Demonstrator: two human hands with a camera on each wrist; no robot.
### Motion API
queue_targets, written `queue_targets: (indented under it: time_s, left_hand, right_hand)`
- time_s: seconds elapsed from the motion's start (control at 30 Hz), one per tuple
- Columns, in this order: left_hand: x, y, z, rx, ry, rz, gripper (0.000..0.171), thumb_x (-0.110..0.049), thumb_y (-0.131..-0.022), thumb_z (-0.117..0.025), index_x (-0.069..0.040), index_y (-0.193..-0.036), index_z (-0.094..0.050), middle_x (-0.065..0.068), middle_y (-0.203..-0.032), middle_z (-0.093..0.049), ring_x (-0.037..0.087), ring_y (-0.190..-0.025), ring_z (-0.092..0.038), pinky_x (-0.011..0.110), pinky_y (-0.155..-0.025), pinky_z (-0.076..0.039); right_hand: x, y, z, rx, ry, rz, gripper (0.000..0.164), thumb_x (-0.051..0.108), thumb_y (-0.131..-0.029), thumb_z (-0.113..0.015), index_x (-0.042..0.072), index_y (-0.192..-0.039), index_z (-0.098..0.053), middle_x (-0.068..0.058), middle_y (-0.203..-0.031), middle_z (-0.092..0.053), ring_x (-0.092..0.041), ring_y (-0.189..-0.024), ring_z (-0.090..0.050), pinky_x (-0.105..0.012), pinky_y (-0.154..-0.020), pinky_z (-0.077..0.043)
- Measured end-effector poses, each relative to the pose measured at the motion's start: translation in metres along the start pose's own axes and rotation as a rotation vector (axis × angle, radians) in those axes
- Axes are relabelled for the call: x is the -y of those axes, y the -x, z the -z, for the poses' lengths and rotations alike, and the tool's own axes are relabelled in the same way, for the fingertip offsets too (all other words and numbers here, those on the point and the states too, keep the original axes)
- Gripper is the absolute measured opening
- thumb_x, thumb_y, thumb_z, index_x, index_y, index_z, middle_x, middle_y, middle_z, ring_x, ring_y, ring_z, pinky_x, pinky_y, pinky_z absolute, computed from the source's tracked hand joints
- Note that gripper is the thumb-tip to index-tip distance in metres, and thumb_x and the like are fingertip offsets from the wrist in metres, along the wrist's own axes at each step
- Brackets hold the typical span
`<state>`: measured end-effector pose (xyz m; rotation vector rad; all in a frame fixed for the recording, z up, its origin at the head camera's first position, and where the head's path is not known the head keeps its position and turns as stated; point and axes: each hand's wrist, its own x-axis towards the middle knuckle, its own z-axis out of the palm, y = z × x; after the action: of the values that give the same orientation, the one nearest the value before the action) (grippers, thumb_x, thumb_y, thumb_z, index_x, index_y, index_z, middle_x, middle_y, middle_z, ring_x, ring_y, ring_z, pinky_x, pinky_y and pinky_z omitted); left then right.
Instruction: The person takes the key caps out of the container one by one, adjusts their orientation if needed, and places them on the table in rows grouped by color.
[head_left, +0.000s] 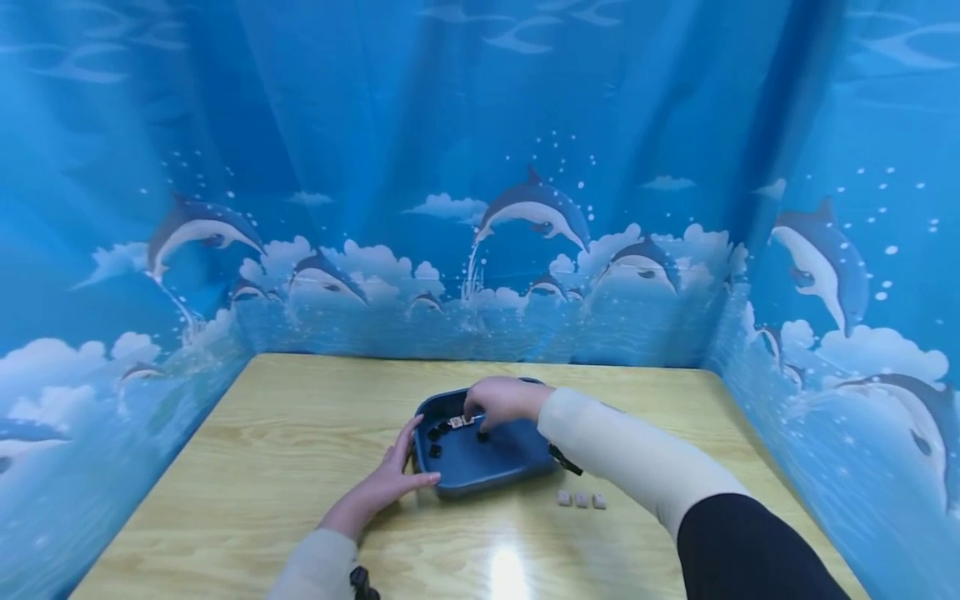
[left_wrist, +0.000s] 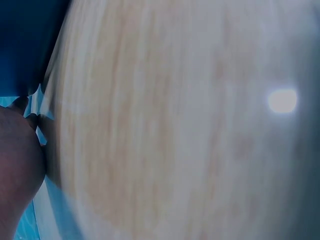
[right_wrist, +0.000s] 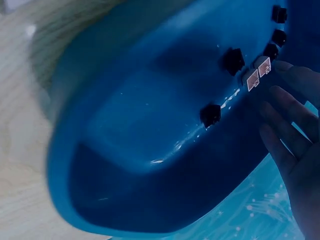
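In the head view, a dark blue tub (head_left: pixel 487 482) sits on the table with small keycap-like pieces inside. My left hand (head_left: pixel 386 483) spans its near left corner, fingers along the left rim and thumb at the front rim. Over the tub's far side is my right hand (head_left: pixel 504 400), fingers pointing down into it. In the right wrist view, the fingers (right_wrist: pixel 287 107) are loosely extended beside two white square pieces (right_wrist: pixel 253 80) with nothing between them. Several black pieces (right_wrist: pixel 210 115) lie around these on the tub floor.
Three pale square pieces (head_left: pixel 581 500) stand in a row on the wooden table (head_left: pixel 300 433), right of the tub's front. A blue dolphin-print curtain (head_left: pixel 375 167) encloses the table's back and sides. Light glares off the table (left_wrist: pixel 283 101) in the left wrist view.
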<state>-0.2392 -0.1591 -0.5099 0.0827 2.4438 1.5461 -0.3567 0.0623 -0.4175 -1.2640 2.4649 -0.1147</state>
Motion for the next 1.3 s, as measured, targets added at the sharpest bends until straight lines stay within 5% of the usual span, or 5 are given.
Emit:
queue_targets:
  time_s: [0.6,1.3]
  left_hand:
    - [-0.003,0.001,-0.004,-0.005,0.007,-0.004,0.103,-0.037,-0.08,-0.08,-0.033,-0.156,-0.011,0.022,-0.159,-0.014,0.046,-0.144,-0.009,0.07,-0.109,-0.007]
    - [-0.003,0.002,-0.002,-0.019,-0.007,0.009,0.102,-0.037,-0.081,-0.08,-0.034,-0.156,-0.011,0.022,-0.159,-0.015,0.046,-0.144,-0.009,0.07,-0.108,-0.007]
  right_hand:
    - [0.002,-0.023,0.0,0.137,0.138,-0.002,0.027,0.008,-0.087,-0.073,0.019,-0.112,-0.073,0.009,-0.106,-0.068,-0.006,-0.092,-0.063,-0.024,-0.074,-0.053]
    - [-0.011,-0.023,-0.016,0.12,0.197,0.106,0.028,-0.002,-0.09,-0.066,0.017,-0.11,-0.074,0.006,-0.101,-0.061,-0.008,-0.09,-0.06,-0.021,-0.074,-0.052]
